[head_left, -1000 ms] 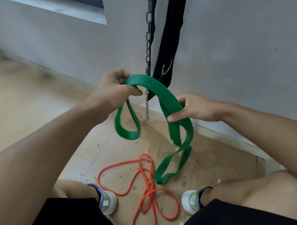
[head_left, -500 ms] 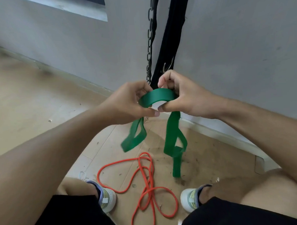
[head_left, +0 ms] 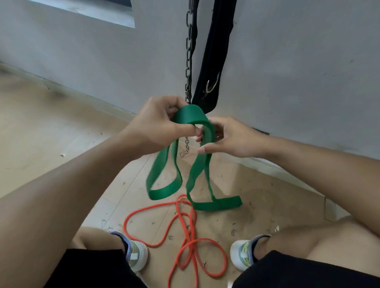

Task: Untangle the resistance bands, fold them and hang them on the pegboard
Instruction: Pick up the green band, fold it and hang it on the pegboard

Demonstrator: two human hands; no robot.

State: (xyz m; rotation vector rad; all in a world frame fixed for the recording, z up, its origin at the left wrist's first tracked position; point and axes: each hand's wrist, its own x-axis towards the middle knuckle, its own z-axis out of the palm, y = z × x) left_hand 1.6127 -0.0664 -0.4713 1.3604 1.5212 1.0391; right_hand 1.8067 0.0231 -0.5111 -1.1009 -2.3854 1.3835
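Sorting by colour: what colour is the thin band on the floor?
The thin band is orange-red; head view.

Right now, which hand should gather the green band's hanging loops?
Right, probably. The left hand grips the top fold of the green band, anchoring it; the right hand holds the strand just above the longer loop.

No words, labels, brand names or numbers can be read anywhere in this view. The green resistance band shows a plain, unprinted face where it is visible. The white shoes carry pale yellow-green patches that might be a logo or tag, but they are too small and blurred to tell.
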